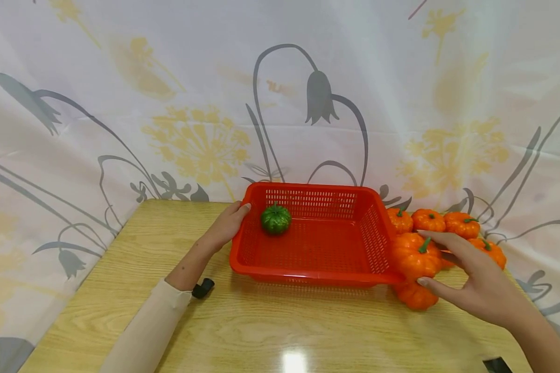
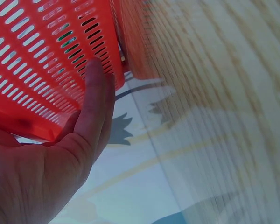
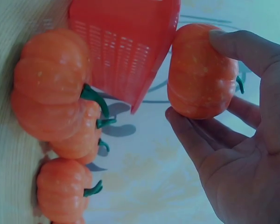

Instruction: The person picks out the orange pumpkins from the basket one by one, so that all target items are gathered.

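Note:
A red plastic basket (image 1: pixel 308 277) with slotted walls stands on the table, a green pumpkin (image 1: pixel 276 219) inside it at the left. My left hand (image 1: pixel 226 225) grips the basket's left rim, thumb on top; in the left wrist view its fingers (image 2: pixel 95 93) lie along the outside of the slotted wall. My right hand (image 1: pixel 480 280) holds an orange pumpkin (image 3: pixel 200 72) between thumb and fingers, just beside the basket's right rim. In the right wrist view this pumpkin is raised off the table, its green stem pointing toward the palm.
More orange pumpkins (image 1: pixel 428 220) are grouped right of the basket; another orange pumpkin (image 1: pixel 416 296) sits nearer, below the held one. A floral curtain (image 1: pixel 205 93) hangs behind the wooden table (image 1: pixel 280 331). A black object (image 1: pixel 497 364) shows at the lower right.

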Available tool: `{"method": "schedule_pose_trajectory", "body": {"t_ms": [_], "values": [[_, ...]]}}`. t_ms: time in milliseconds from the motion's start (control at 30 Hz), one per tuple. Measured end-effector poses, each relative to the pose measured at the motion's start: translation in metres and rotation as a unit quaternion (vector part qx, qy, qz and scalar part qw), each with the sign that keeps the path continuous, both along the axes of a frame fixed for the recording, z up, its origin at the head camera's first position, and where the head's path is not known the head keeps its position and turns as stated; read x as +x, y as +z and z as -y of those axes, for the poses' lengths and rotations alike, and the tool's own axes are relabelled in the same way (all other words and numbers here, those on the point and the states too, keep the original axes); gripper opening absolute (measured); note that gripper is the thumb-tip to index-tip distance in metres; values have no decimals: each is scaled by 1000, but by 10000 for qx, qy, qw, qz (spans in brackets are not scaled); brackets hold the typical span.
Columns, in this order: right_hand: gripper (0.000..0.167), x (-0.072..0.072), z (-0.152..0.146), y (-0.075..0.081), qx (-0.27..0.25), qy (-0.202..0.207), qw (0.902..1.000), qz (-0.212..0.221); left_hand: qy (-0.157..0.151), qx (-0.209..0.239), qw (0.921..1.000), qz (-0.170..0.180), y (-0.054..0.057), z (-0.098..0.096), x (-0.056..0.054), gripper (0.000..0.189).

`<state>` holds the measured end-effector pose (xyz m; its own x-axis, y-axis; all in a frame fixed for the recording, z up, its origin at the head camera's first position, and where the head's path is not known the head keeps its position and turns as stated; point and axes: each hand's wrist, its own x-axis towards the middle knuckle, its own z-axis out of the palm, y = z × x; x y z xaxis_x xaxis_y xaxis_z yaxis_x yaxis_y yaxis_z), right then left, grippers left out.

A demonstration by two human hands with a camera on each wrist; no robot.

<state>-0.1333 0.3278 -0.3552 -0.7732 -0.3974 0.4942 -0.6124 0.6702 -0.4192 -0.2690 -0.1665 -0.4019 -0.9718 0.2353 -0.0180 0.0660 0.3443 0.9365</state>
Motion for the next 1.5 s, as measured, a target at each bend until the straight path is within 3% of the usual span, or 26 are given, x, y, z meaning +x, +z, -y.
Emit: {"method": "schedule_pose_trajectory", "body": {"t_ms": [533,733,1133,1500], "values": [[96,10,-26,-2,-17,-284,9996,76,49,-60,10000,-30,0,1,-2,52],[90,10,-42,-10,-36,-351,9993,77,62,-38,10000,33,0,0,-2,53],[82,5,-73,-27,142,-702,9961,524,-1,5,10000,-16,0,0,-1,54],[79,-2,-89,-35,316,-771,9916,988,-45,58,10000,32,-1,0,-2,55]]}}
